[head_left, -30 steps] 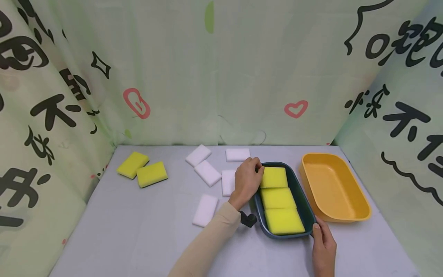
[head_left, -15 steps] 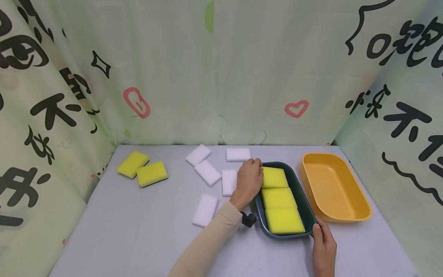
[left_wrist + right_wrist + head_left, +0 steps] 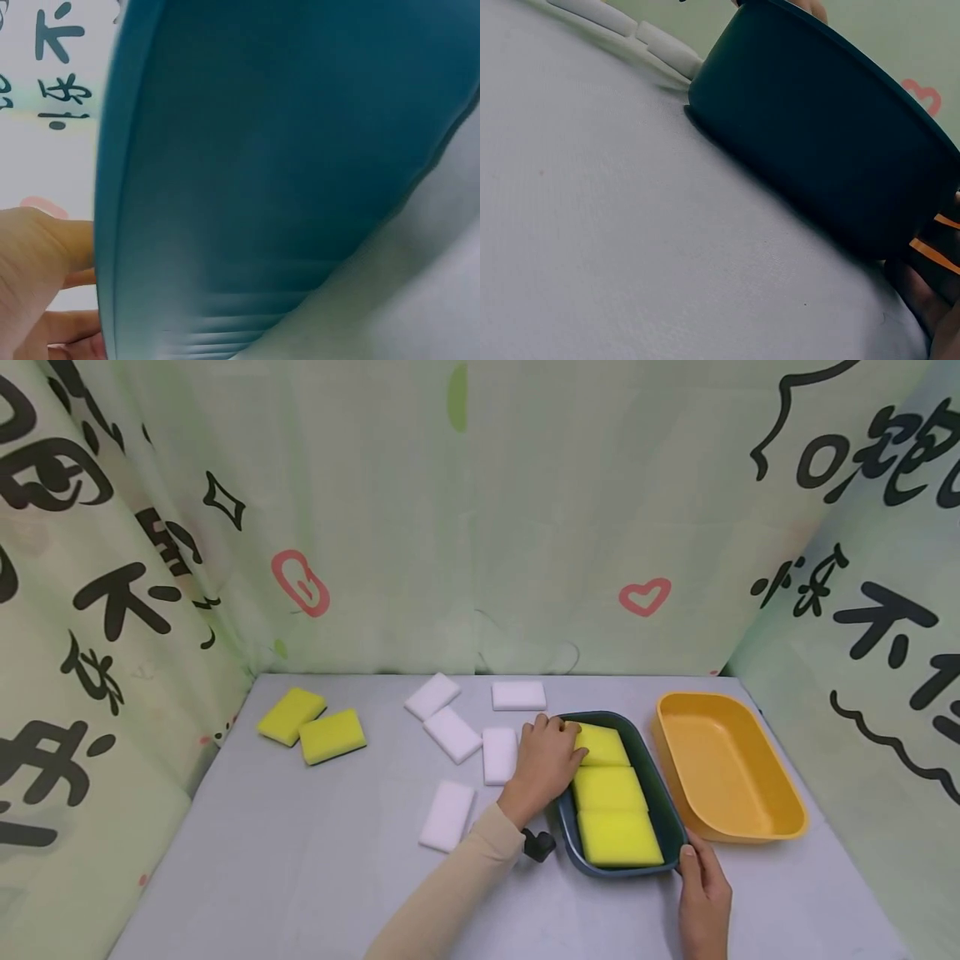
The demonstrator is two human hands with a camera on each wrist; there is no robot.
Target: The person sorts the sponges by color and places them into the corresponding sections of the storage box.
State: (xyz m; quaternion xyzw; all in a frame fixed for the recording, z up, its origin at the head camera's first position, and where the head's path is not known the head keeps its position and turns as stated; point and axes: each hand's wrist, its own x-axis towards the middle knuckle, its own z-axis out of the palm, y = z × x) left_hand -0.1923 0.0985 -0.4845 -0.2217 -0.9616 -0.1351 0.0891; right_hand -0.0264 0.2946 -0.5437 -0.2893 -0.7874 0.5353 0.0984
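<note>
A dark blue-green plastic tray holds a row of three yellow sponges. At its far left corner my left hand reaches over the rim, its bent fingers at the left edge of the farthest yellow sponge. Those fingertips are partly hidden; in the left wrist view, the fingers pass behind the tray wall. My right hand grips the near right corner of the tray, thumb at the rim. In the right wrist view its fingers lie against the tray's outer wall.
A yellow-orange tray stands right of the dark one. Several white sponge blocks lie left of it on the pale tabletop. Two yellow sponges lie at the far left. Printed curtains surround the table's back and sides.
My left hand has shifted slightly right, its fingers now farther over the farthest sponge, which has moved a little right. The right hand keeps its place on the tray.
</note>
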